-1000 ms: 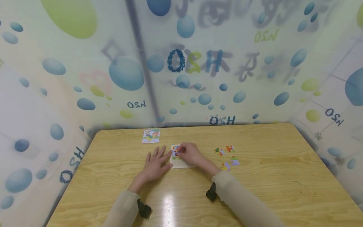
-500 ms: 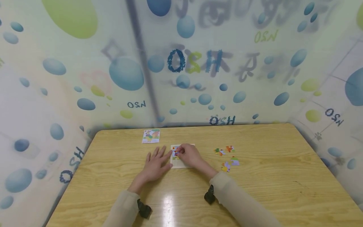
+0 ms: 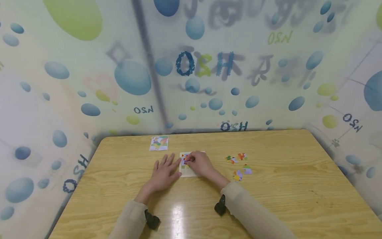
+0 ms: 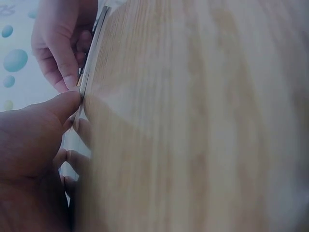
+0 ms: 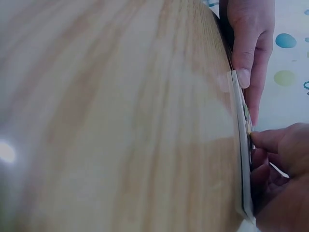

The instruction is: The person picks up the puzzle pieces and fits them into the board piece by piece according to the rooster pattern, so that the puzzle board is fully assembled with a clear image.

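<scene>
A small pale puzzle tray [image 3: 188, 173] lies mid-table, with colourful puzzle pieces [image 3: 183, 160] filling part of its upper left. My left hand [image 3: 162, 175] lies spread on the table, and its thumb and index fingertips touch the tray's left edge. My right hand [image 3: 201, 163] is over the tray, pinching a small puzzle piece between thumb and forefinger, mostly hidden by the fingers. Seen from the right wrist, the tray's thick edge [image 5: 243, 154] runs below the right hand [image 5: 289, 159]. In the left wrist view, the left thumb [image 4: 65, 104] rests at the tray's edge.
Several loose puzzle pieces [image 3: 246, 169] are scattered right of the tray, near the right forearm. A square picture card [image 3: 159, 143] lies at the back left of the wooden table [image 3: 283, 166]. A patterned wall [image 3: 206, 106] rises behind the table.
The right forearm and wrist have shifted slightly left, while the right fingertips stay at nearly the same spot over the tray. My left hand has not moved.
</scene>
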A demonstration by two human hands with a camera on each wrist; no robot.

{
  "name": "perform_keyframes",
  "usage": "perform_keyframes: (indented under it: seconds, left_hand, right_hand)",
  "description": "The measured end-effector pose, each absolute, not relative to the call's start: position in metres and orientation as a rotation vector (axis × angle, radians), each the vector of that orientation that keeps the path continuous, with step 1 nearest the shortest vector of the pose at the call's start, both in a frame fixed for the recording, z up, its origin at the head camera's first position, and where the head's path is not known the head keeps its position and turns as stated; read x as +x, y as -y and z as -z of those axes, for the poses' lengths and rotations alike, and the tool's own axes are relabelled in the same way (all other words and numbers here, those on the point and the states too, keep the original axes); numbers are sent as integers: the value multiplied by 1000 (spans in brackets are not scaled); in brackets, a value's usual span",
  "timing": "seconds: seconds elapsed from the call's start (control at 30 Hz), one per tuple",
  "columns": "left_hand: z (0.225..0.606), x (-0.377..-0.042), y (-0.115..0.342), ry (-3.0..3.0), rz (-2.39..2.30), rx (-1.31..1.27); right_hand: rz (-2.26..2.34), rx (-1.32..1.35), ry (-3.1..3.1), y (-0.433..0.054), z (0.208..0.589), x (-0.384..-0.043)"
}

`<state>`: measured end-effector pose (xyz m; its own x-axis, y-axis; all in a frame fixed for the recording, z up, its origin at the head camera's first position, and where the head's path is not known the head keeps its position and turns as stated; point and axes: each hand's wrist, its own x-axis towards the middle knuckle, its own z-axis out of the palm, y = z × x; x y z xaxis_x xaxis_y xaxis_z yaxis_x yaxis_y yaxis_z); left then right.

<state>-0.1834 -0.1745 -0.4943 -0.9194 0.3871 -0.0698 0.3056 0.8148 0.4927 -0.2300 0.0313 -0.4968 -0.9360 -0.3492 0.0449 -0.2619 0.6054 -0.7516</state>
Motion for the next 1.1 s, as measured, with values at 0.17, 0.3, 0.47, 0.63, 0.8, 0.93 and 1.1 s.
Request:
perform_keyframes:
  seconds: [0.17, 0.3, 0.47, 0.63, 0.8, 0.93, 1.1]
  left_hand:
    - [495, -184, 174, -2830, -716, 539]
    - [497, -185, 175, -2825, -707, 540]
    - [496, -182, 175, -2835, -752, 561]
    - [496, -181, 174, -2840, -790, 587]
    - [495, -182, 173, -2825, -753, 560]
    - [496, -183, 174, -2830, -762, 566]
    - [496, -183, 174, -2833, -764, 564]
  right_hand:
    - [1265, -536, -2707, -34, 499, -231]
    - [1275, -543, -2669, -38, 501, -232]
    - [1288, -615, -2622, -44, 501, -232]
    - [1265, -758, -2649, -47, 502, -231]
    - [1200, -810, -2677, -47, 503, -231]
    - [1137, -822, -2701, -45, 502, -231]
    - [1083, -801, -2721, -41, 500, -230]
